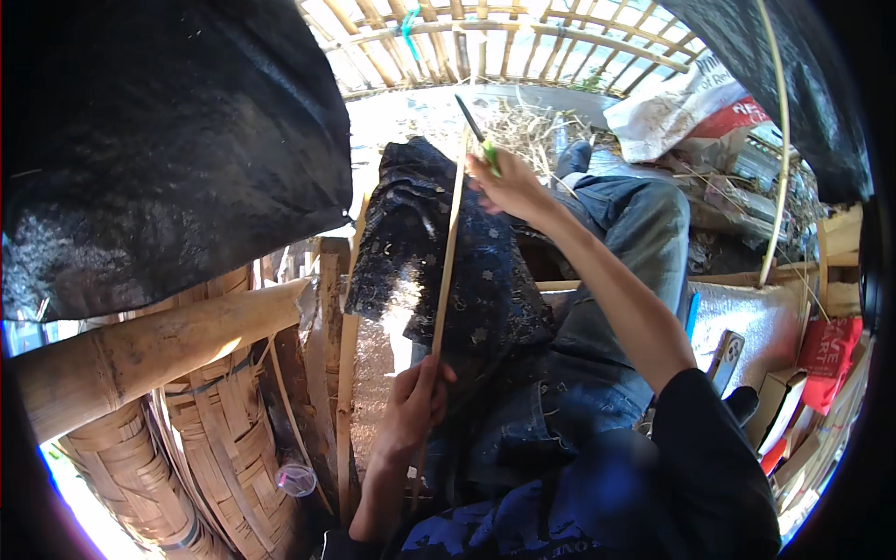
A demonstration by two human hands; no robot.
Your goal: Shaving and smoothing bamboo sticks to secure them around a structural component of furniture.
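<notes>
A long, thin pale bamboo strip (449,261) runs upward across my lap. My left hand (409,406) is closed around its lower part. Farther out, my right hand (513,189) grips a knife (470,119) with a green handle and a dark blade that points up and to the left. The knife lies close against the strip's far end; whether the edge touches it I cannot tell. Beneath the strip, a dark patterned cloth (397,219) drapes over my left leg. My right leg in blue jeans (607,308) is bent beside it.
A thick bamboo pole (168,345) and woven bamboo panels (219,439) stand at the left, under a black sheet (168,168). Shavings (532,126) lie beyond my feet, near a white and red sack (677,107). A slatted fence (513,42) closes the far side.
</notes>
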